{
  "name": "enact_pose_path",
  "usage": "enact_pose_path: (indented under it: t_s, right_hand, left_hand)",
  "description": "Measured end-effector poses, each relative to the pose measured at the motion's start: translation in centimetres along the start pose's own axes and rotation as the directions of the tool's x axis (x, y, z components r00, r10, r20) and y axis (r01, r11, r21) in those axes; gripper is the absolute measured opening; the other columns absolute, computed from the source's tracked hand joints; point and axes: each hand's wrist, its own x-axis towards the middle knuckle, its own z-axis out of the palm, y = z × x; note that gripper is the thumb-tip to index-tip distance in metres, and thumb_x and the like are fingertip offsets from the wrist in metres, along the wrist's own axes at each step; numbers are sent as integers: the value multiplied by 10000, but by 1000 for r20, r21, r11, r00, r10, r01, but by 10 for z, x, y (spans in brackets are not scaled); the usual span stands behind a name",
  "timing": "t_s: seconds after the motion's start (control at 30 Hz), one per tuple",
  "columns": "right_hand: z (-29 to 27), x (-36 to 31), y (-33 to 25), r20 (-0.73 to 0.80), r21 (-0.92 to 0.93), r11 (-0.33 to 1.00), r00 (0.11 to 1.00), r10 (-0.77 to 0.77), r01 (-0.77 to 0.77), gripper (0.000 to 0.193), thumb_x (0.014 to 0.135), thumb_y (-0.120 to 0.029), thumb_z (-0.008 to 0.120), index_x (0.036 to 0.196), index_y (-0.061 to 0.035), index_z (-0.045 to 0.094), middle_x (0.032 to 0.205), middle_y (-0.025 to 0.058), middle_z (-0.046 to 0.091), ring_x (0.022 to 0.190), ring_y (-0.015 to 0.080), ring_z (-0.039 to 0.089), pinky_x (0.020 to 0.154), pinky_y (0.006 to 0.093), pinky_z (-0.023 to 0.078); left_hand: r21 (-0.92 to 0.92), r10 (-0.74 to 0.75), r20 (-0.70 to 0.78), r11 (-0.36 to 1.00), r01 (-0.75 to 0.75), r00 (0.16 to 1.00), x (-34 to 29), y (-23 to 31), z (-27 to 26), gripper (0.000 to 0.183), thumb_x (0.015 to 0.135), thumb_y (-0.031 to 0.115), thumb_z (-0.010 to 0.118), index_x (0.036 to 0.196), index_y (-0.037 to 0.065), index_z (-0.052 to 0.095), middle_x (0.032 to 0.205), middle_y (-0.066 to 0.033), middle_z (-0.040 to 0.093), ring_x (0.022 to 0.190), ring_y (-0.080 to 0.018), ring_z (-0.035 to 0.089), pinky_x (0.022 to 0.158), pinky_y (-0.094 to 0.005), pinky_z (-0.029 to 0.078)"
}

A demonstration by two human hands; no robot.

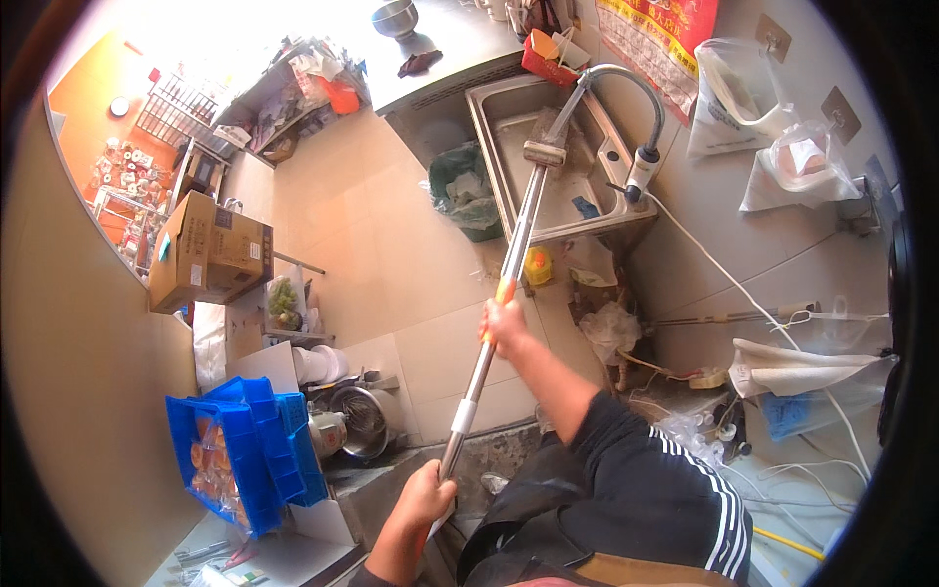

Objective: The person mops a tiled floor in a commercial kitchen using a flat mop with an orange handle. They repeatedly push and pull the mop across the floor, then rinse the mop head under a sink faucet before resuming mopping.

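Note:
A long-handled sponge mop [480, 376] slants from near my body up to the sink [476, 117]. My left hand [423, 497] is closed around the lower end of its metal pole. Further up, my right hand [503, 325] grips the pole beside its orange part. The mop head [544, 154] is over the steel basin, beneath the curved grey faucet [653, 108]. Water seems to run from the spout onto the head, though the stream is hard to make out. A small blue cloth or scrap [585, 206] lies in the basin.
A lined green bin [464, 186] stands left of the sink, with a yellow container [538, 265] below it. Stacked blue crates [256, 440], a metal bowl [364, 423] and a cardboard box [220, 249] are at left. Cables and plastic bags [690, 435] clutter the floor at right.

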Motion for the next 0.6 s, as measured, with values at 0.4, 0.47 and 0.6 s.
enact_pose_path:
  t_s: [0.4, 0.47, 0.6]
  right_hand:
    - [-3, 31, -28, -5, -26, 998, 999, 48, -49, 142, 944, -107, 564, 830, -38, 515, 649, 54, 517, 493, 159, 525, 445, 358, 498]
    - [-6, 36, -31, -5, -34, 998, 998, 61, -62, 128, 942, -97, 543, 834, -46, 496, 656, 41, 491, 503, 146, 501, 457, 342, 486]
    - [-13, 35, -32, -13, -61, 995, 997, 73, -74, 116, 940, -83, 527, 837, -48, 485, 665, 32, 478, 511, 142, 484, 470, 327, 476]
  left_hand:
    - [24, 123, -11, 992, -123, 992, 52, 28, 7, 267, 877, 188, 604, 1023, -34, 629, 884, -276, 675, 896, -438, 683, 804, -471, 526]
    - [20, 122, -15, 992, -121, 992, 59, 36, 6, 274, 879, 189, 606, 1023, -43, 628, 901, -292, 678, 925, -460, 682, 816, -484, 524]
    - [43, 115, 6, 992, -115, 993, 61, 41, 8, 260, 874, 195, 613, 1002, -30, 633, 891, -265, 677, 899, -425, 684, 801, -473, 518]
